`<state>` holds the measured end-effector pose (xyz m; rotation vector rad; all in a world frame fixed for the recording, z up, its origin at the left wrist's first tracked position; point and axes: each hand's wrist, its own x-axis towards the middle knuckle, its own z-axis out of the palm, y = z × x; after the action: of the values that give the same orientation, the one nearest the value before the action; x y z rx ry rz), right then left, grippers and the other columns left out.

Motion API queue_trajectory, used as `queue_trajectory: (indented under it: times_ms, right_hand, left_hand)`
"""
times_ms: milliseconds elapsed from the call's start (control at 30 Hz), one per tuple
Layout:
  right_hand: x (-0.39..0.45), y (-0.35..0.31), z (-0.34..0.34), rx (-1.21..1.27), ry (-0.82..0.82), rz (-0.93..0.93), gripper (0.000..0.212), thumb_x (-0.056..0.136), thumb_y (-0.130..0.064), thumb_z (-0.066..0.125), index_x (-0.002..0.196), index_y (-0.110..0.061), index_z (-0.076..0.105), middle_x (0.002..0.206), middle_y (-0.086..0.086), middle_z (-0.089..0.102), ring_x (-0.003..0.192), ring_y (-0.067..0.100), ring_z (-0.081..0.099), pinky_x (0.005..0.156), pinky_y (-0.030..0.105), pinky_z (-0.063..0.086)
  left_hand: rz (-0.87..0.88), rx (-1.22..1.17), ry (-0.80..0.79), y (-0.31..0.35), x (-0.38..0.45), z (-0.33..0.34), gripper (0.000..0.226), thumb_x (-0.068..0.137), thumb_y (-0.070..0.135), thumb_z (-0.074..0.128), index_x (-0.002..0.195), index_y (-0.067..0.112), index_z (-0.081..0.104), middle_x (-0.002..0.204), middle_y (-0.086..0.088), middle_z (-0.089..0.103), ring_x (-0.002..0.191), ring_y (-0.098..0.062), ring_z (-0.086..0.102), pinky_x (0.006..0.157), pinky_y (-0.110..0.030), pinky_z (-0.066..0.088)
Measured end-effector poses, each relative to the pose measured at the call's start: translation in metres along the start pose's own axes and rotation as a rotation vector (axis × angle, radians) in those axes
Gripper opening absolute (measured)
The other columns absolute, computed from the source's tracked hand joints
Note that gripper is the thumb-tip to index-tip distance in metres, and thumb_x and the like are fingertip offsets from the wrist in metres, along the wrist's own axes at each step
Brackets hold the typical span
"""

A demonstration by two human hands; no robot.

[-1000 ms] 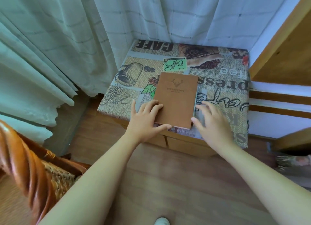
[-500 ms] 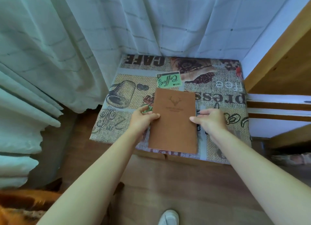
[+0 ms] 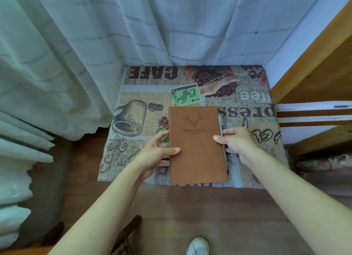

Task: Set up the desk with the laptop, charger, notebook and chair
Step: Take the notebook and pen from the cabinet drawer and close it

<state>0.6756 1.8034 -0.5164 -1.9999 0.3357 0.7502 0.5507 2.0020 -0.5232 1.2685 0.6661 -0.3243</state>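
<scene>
I see my left hand clamped on the notebook at its 9 o'clock edge, my right hand at 3 o'clock, fingers pinching it. Since half a second ago, its near end juts past the tabletop cloth's edge.

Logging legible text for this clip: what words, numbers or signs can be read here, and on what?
"CAFE": printed upside down on the patterned cloth, far edge.
"Coffee", "1865", "1$": green stamp print on the cloth.
"press", "free": partial words, upside down, cloth's right side.
Stag-head emblem: embossed on the brown notebook; the lettering under it is too blurred to read.
</scene>
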Motion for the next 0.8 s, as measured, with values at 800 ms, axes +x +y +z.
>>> queue_trajectory:
  times_ms: [800]
  right_hand:
    - [-0.109,0.024,-0.109,0.569,0.0,-0.08,0.03,0.091,0.0,0.054,0.12,-0.007,0.058,0.101,0.01,0.072,0.087,0.022,0.072,0.076,0.031,0.057]
  left_hand:
    - [0.198,-0.112,-0.245,0.044,-0.071,0.056,0.076,0.07,-0.004,0.066,0.138,0.023,0.045,0.117,-0.019,0.067,0.094,-0.027,0.069,0.073,-0.037,0.058]
